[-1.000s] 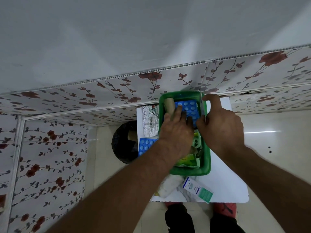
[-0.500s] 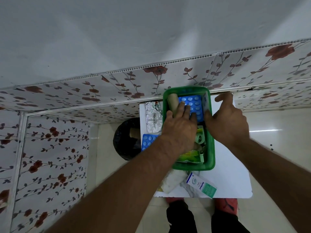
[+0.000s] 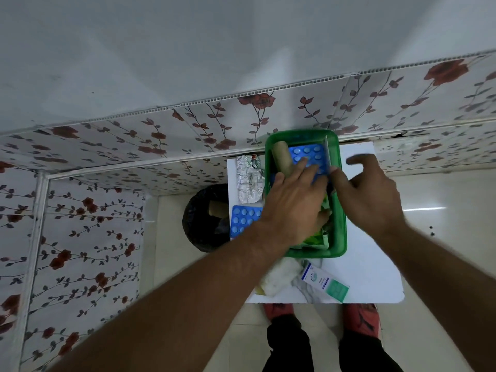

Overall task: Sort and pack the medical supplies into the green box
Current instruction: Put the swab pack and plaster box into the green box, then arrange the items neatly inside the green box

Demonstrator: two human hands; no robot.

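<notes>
The green box [image 3: 340,232] stands on a small white table [image 3: 370,267]. Inside it lie a tan roll [image 3: 281,158], a blue blister pack [image 3: 308,154] and green packets [image 3: 315,238]. My left hand [image 3: 292,202] lies flat over the box, fingers spread and pressing on the blue pack. My right hand [image 3: 367,194] hovers at the box's right rim, fingers apart, thumb touching the rim, holding nothing. Outside the box lie a silver foil strip [image 3: 247,183], a second blue blister pack [image 3: 243,220], white cotton [image 3: 279,277] and a white-green carton [image 3: 326,281].
A black bin [image 3: 204,218] with a cardboard tube sits on the floor left of the table. Flowered wall panels [image 3: 107,200] run behind and to the left. My legs and red shoes [image 3: 359,318] are under the table's near edge.
My right hand has pulled back from the box's far right corner and spread its fingers. My left hand has slid a little further onto the blue pack. The view shifted slightly.
</notes>
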